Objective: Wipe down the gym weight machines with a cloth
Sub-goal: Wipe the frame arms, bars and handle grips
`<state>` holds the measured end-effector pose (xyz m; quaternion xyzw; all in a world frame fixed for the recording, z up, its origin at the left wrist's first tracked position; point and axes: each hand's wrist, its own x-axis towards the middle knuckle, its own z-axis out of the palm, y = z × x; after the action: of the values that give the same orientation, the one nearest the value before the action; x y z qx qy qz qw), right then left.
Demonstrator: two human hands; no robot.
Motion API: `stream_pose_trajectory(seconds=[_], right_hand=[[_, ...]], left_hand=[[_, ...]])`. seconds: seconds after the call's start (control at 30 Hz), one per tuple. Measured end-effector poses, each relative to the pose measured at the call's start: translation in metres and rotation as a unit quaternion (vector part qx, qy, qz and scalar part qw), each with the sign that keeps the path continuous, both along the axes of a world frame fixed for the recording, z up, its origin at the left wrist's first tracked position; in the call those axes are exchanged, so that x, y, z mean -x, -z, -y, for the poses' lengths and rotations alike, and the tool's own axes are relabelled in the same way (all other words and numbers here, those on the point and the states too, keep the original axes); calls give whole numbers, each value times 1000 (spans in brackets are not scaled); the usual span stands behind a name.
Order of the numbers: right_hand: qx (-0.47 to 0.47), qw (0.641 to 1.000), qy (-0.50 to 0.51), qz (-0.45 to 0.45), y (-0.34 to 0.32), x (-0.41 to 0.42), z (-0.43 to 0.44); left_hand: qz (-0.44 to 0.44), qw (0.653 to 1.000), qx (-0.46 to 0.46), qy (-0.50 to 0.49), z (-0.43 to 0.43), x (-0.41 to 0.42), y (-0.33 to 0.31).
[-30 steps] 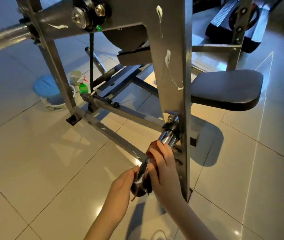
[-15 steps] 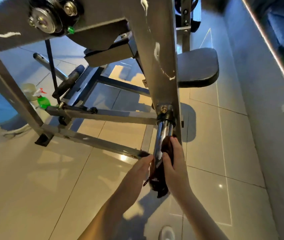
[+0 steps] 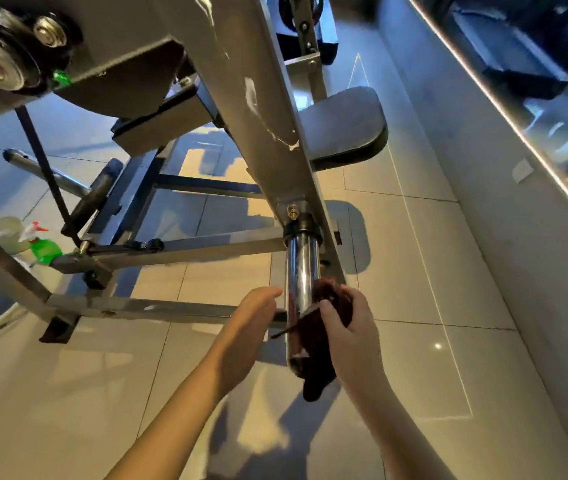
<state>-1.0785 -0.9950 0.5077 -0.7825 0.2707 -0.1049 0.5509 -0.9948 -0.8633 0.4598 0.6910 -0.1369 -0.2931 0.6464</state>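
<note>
A green spray bottle (image 3: 45, 250) with a red-and-white trigger is parked on the glossy tiled floor (image 3: 414, 289), and a pale round container (image 3: 5, 232) is tucked just beside it.

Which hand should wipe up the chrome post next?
Right. The right hand grips the dark cloth against the chrome post; the left hand is beside the post, fingers relaxed, holding nothing.
</note>
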Motion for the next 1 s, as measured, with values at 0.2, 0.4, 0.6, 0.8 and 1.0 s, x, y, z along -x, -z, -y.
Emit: stream_pose_trajectory(seconds=[0.2, 0.4, 0.6, 0.8, 1.0], right_hand=[[202, 976, -47, -61, 8, -17, -22], [235, 965, 17, -120, 8, -26, -28], [263, 946, 76, -172, 7, -55, -24], [306, 916, 99, -239, -1, -27, -52], [306, 914, 124, -234, 2, -79, -31]], left_hand=[[64, 994, -27, 89, 8, -36, -27], [-90, 988, 79, 102, 10, -71, -38], [182, 966, -13, 186, 6, -78, -32], [510, 801, -201, 242, 10, -97, -33], [561, 778, -187, 214, 17, -105, -34]])
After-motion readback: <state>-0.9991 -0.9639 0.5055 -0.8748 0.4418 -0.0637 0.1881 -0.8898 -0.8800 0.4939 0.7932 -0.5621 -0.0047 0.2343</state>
